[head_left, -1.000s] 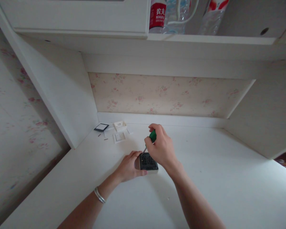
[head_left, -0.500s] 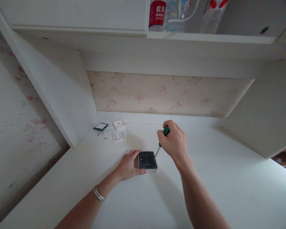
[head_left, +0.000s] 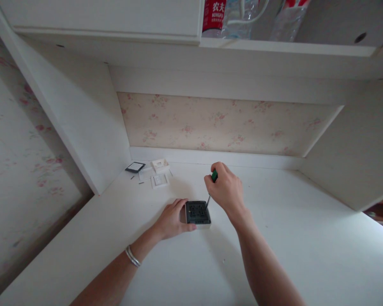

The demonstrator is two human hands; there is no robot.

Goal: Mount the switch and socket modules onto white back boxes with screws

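A square wall socket (head_left: 198, 213), with a black face and a white box under it, lies on the white desktop. My left hand (head_left: 172, 220) grips it from the left, thumb along the near edge and fingers at the far left corner. Above and to the right, my right hand (head_left: 226, 187) is closed around the green handle of a screwdriver (head_left: 208, 200). The shaft slants down to the right side of the black face, where its tip meets the socket. Whether the tip sits in a screw is too small to tell.
At the back left of the desktop (head_left: 287, 238) lie a black frame (head_left: 135, 167), a white box-like part (head_left: 160, 165), a clear-and-white square plate (head_left: 160, 180) and small dark strips. Plastic bottles (head_left: 213, 17) stand on the shelf overhead. A side panel (head_left: 73, 110) rises at the left.
My right hand has shifted slightly left, and the screwdriver now stands more upright over the socket. My left hand keeps its hold. The view has tilted slightly.
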